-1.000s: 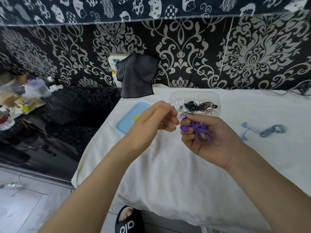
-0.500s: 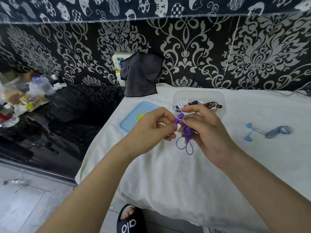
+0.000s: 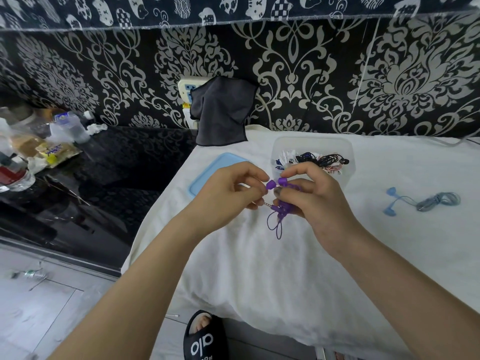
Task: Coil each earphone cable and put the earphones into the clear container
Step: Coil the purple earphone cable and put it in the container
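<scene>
The surface (image 3: 298, 268) is covered with a white cloth; a dark cloth (image 3: 220, 110) hangs at the wall behind it; a blue lid (image 3: 207, 172) lies flat near its left edge. The clear container (image 3: 348, 152) stands at the back, beyond the hands, and already holds several coiled earphones in white, black and red; a blue earphone set (image 3: 420, 201) lies well apart to the right, its cable bunched but not yet stowed.

The right hand (image 3: 319, 203) has turned over since a second ago: then palm-up with the bundle resting in it, now knuckles-up with the grip closed round the purple earphones (image 3: 281, 203); two loops now hang free below the fingers. The left hand (image 3: 228, 196) grips the plug end, thumb and fingers curled on it beside the two buds, which sit touching each other between the hands.

Judgement: the coil is formed and the loose end is being secured; the bundle is held above the cloth, just in front of the container; stowing it is the likely next step, with the blue set remaining.
</scene>
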